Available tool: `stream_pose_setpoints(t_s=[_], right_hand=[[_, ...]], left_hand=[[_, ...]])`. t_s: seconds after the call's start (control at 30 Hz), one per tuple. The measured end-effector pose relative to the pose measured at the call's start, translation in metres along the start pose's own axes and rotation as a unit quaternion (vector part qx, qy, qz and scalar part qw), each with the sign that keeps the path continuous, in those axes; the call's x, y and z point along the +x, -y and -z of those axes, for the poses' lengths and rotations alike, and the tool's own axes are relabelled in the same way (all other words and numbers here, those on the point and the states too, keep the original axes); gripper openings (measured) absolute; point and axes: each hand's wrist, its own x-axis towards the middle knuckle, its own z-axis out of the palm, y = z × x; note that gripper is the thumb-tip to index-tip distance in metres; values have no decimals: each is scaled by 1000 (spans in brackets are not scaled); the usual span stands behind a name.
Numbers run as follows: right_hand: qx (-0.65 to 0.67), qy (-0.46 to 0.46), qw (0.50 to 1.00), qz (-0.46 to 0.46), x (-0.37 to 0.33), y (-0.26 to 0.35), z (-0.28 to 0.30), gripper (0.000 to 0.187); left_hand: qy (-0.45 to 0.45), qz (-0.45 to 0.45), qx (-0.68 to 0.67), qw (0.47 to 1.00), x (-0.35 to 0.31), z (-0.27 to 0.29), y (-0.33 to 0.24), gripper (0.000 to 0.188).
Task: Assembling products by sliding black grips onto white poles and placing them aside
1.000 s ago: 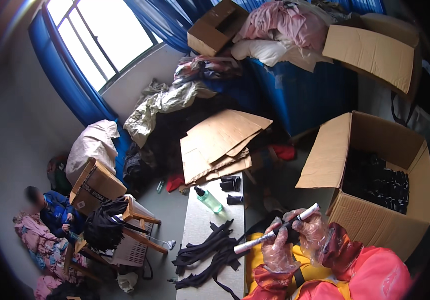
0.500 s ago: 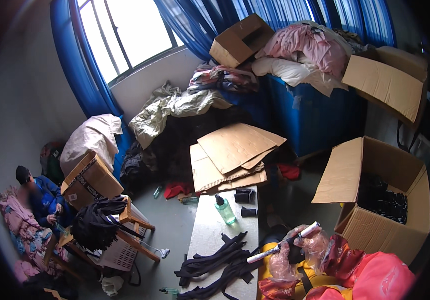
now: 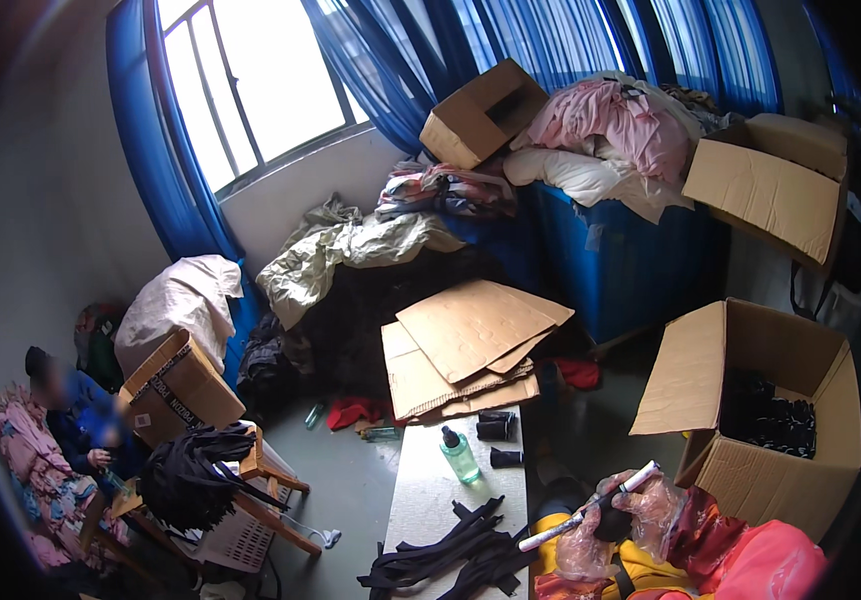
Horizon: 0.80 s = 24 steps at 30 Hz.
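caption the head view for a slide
Gloved left hand and gloved right hand hold a white stick beside a bench bearing a green bottle and black fabric strips.

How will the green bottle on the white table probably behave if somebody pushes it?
The green bottle may tip, since it stands upright and looks taller than wide. Once over, it could roll, because its sides look rounded.

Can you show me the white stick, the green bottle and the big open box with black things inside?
White stick [image 3: 549, 533]: head view, on its bare lower-left part.
Green bottle [image 3: 461, 464]: head view, on its see-through body.
Open box [image 3: 772, 490]: head view, on its front wall.
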Motion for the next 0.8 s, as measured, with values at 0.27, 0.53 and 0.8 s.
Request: stream_pose_setpoints(t_s=[0.27, 0.53, 0.8], right_hand=[[-74, -1, 997, -5, 8, -2, 7, 29], [89, 59, 994, -38, 12, 19, -1, 46], [129, 65, 990, 4, 4, 28, -4, 24]], left_hand=[[85, 60, -155, 982, 40, 65, 43, 39], [9, -48, -122, 991, 7, 25, 28, 36], [-31, -216, 230, 949, 17, 6, 38, 26]])
